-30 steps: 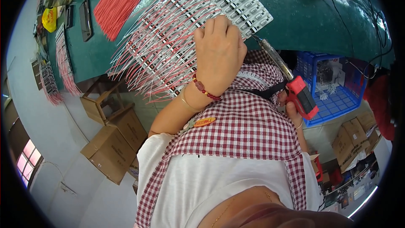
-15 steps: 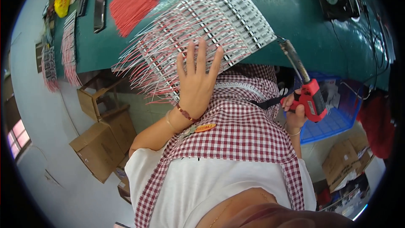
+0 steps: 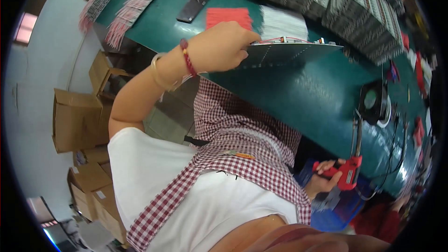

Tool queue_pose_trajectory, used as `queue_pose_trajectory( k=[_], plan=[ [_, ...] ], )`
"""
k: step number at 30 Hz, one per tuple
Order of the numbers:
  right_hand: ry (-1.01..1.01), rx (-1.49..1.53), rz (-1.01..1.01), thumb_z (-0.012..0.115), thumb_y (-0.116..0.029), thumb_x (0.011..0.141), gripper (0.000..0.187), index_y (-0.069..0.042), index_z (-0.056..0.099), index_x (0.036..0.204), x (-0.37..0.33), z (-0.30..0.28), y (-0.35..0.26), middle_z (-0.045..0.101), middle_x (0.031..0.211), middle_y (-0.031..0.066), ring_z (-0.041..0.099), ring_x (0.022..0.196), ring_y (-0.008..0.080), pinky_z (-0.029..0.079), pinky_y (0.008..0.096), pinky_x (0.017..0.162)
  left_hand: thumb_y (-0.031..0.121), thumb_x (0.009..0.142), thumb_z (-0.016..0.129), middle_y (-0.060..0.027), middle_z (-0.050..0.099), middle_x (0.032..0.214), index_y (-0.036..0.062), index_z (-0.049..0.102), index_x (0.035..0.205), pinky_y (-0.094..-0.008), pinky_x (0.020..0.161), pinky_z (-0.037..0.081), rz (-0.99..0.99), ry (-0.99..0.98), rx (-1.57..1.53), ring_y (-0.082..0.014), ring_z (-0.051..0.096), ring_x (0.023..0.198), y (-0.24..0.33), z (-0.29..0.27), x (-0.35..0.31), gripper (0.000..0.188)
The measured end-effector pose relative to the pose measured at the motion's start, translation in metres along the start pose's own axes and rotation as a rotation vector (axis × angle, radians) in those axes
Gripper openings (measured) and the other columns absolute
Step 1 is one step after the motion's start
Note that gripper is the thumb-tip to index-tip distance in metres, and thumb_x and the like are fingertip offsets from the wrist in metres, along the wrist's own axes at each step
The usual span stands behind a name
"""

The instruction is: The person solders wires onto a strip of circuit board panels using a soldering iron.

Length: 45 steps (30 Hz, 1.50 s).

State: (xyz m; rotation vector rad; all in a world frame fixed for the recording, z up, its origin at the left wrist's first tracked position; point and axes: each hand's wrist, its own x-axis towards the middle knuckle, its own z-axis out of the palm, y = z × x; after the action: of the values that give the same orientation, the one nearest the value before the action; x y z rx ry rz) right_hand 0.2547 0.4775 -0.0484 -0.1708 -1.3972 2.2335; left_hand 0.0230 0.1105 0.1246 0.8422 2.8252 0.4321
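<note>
My left hand [image 3: 223,46] is closed on the near left end of a circuit board panel [image 3: 285,56]. That panel is tilted up over the green table, its plain grey underside toward me. Along its top edge show small parts and a red wire; the rest of its wired face is hidden. Low on the right, my right hand [image 3: 324,179] grips the red handle of a soldering gun [image 3: 351,172]. The gun's long metal barrel points up, its tip close to a black fan [image 3: 373,102] and apart from the panel.
Behind the panel lie a bundle of red wires [image 3: 228,17] and one of white wires [image 3: 283,23]. Tall stacks of panels [image 3: 364,14] stand at the back right. A phone [image 3: 194,7] and wired strips [image 3: 133,14] lie left. A blue crate [image 3: 333,212] sits below the table edge.
My left hand, spread flat on the wired panel before, now grips its end and has tipped it up. The view has turned. The soldering gun stays in my right hand, its tip now near the fan.
</note>
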Motion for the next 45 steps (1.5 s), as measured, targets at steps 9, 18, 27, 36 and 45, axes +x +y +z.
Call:
queue_pose_trajectory(
  k=[9, 18, 27, 36, 45],
  plan=[
    [0.111, -0.025, -0.015, 0.045, -0.039, 0.100, 0.044, -0.002, 0.046, 0.123, 0.015, 0.022, -0.007, 0.054, 0.067, 0.0078, 0.043, 0.046, 0.0117, 0.038, 0.0229, 0.045, 0.014, 0.083, 0.068, -0.0029, 0.067, 0.096, 0.0011, 0.061, 0.122, -0.0266, 0.078, 0.050, -0.345, 0.185, -0.392, -0.0099, 0.061, 0.087, -0.159, -0.143, -0.107, 0.042],
    [0.011, -0.019, 0.008, 0.042, -0.037, 0.103, 0.037, -0.006, 0.046, 0.121, 0.046, 0.068, -0.013, 0.054, 0.069, 0.0076, 0.046, 0.048, 0.0121, 0.041, 0.0241, 0.046, 0.012, 0.088, 0.051, -0.0189, 0.068, 0.092, 0.0047, 0.060, 0.098, -0.0425, 0.075, 0.056, -0.797, 0.635, 0.742, -0.0332, 0.068, 0.087, -0.414, -0.087, -0.102, 0.015],
    [0.066, -0.126, 0.003, 0.039, -0.037, 0.104, 0.036, -0.007, 0.045, 0.123, 0.066, 0.111, 0.006, 0.054, 0.070, 0.0078, 0.048, 0.048, 0.0128, 0.042, 0.0257, 0.046, 0.040, 0.088, 0.060, -0.0059, 0.061, 0.098, 0.0135, 0.062, 0.109, -0.0443, 0.071, 0.052, -0.949, 0.628, 0.958, -0.0266, 0.061, 0.095, -0.516, 0.062, -0.078, 0.034],
    [0.066, -0.208, 0.057, 0.038, -0.037, 0.105, 0.036, -0.007, 0.045, 0.124, 0.059, 0.125, -0.011, 0.054, 0.070, 0.0077, 0.048, 0.048, 0.0131, 0.043, 0.0265, 0.046, 0.053, 0.082, 0.065, -0.0033, 0.060, 0.104, 0.0156, 0.060, 0.121, -0.0401, 0.071, 0.053, -0.822, 0.515, 0.933, -0.0235, 0.060, 0.092, -0.501, 0.042, -0.106, 0.054],
    [0.072, -0.241, 0.072, 0.038, -0.037, 0.105, 0.036, -0.007, 0.044, 0.125, 0.065, 0.116, -0.023, 0.054, 0.070, 0.0076, 0.048, 0.048, 0.0132, 0.043, 0.0270, 0.046, 0.050, 0.082, 0.066, -0.0030, 0.058, 0.097, 0.0152, 0.059, 0.107, -0.0396, 0.061, 0.053, -0.812, 0.605, 0.990, -0.0236, 0.062, 0.084, -0.516, 0.033, -0.116, 0.043]
  ],
)
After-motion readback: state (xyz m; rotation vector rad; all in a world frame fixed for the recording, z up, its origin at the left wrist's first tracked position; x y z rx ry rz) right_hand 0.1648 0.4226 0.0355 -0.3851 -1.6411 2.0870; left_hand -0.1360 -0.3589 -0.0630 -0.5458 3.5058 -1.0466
